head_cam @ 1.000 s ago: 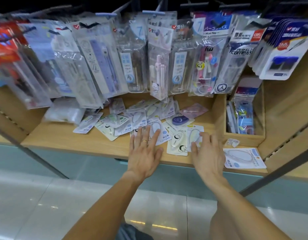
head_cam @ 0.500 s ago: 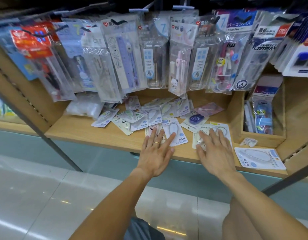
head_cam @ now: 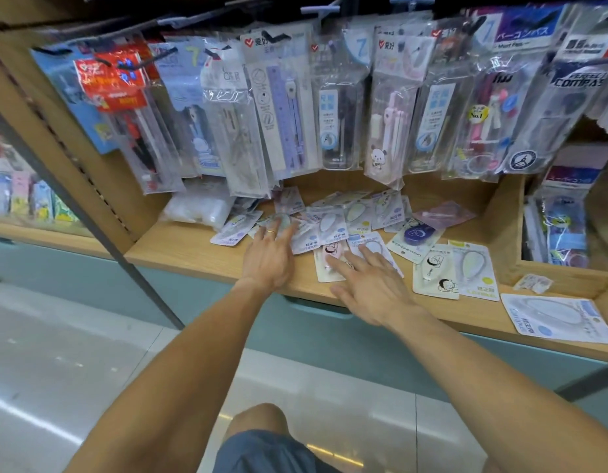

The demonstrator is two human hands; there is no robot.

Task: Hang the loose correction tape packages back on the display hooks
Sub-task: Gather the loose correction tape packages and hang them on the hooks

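A person's view looks down at a wooden shelf [head_cam: 200,257] in a stationery shop. Loose correction tape packages [head_cam: 333,227] lie scattered flat across the middle of the shelf, overlapping one another. Both hands reach forward into the pile with fingers straight and spread, gripping nothing. The left hand [head_cam: 270,257] rests flat on the pile's left edge. The right hand [head_cam: 370,285] lies just beside it, fingertips on a pink package [head_cam: 329,264] whose long axis runs away from the person. More packages lie farther right, including a large one [head_cam: 558,317] near the front edge, well apart from both hands. The display hooks [head_cam: 319,9] sit above and behind the pile, crowded with hanging compass sets [head_cam: 336,124], so any package must travel up and back.
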